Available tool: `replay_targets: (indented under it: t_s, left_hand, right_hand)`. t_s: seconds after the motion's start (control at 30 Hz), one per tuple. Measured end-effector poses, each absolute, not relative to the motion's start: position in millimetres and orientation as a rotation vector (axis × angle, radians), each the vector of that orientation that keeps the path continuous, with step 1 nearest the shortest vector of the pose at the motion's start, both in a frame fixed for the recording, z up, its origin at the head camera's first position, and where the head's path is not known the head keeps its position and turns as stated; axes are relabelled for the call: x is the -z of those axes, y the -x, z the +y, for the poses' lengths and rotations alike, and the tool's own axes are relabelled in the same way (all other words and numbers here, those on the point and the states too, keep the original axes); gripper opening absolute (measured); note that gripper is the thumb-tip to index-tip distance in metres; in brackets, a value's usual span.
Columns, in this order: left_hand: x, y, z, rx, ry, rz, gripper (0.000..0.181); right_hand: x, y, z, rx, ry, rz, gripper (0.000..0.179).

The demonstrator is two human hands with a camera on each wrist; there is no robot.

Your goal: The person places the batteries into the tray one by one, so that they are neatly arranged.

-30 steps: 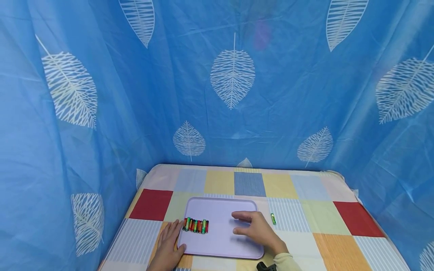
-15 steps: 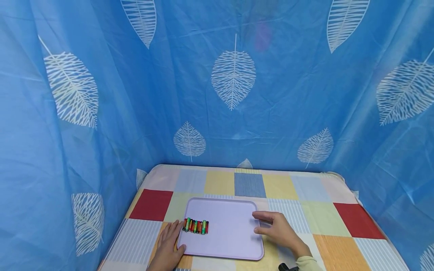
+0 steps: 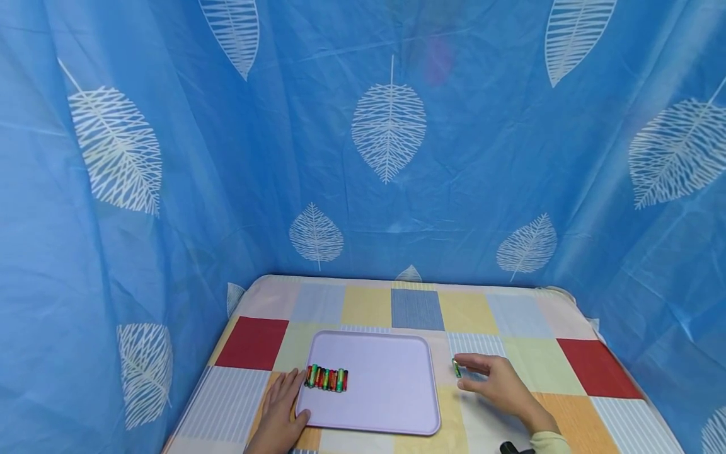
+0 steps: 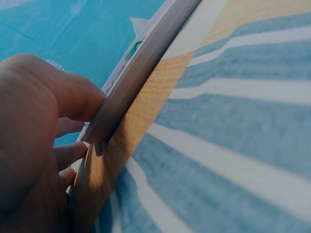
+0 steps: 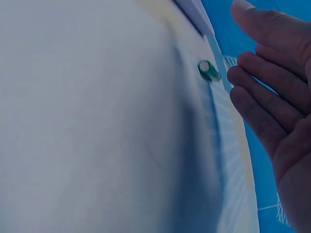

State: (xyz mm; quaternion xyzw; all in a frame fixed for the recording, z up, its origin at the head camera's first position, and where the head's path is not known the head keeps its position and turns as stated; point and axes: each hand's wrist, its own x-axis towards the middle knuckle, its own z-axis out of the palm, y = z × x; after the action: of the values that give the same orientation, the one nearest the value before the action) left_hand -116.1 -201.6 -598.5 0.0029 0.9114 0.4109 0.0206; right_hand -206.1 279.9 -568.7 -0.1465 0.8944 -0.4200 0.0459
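Note:
A single green battery [image 3: 457, 369] lies on the patchwork cloth to the right of the pale lilac tray [image 3: 391, 391]. My right hand [image 3: 499, 384] is right at it, thumb and fingers apart on either side in the head view. In the right wrist view the battery [image 5: 209, 71] shows one end, a short way from the fingertips, and nothing is in the hand. At the tray's left edge rests my left hand [image 3: 279, 410], fingers spread and its thumb against the rim [image 4: 131, 82]. Beside it, several red and green batteries [image 3: 326, 379] stand side by side in a row on the tray.
The patchwork tablecloth [image 3: 363, 302] covers the table under the tray. Blue curtains [image 3: 363, 157] with white leaf prints hang behind the table and along both sides. A black band [image 3: 513, 448] shows at the right wrist.
My right hand has moved right, from over the tray out to the single battery on the cloth. The left hand, the tray and the battery row have stayed put.

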Motion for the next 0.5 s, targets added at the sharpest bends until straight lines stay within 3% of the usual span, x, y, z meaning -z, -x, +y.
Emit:
replay_targets:
  t_s: [0.2, 0.5]
  left_hand:
    - [597.0, 115.4, -201.3, -1.287, -0.016, 2.829, 0.082]
    - [596.4, 115.2, -201.0, -1.285, -0.004, 2.827, 0.082]
  right_hand:
    - [569.2, 211.4, 287.2, 1.223, 0.329, 2.774, 0.051]
    - [576.4, 222.4, 288.2, 1.182, 0.362, 2.796, 0.053]
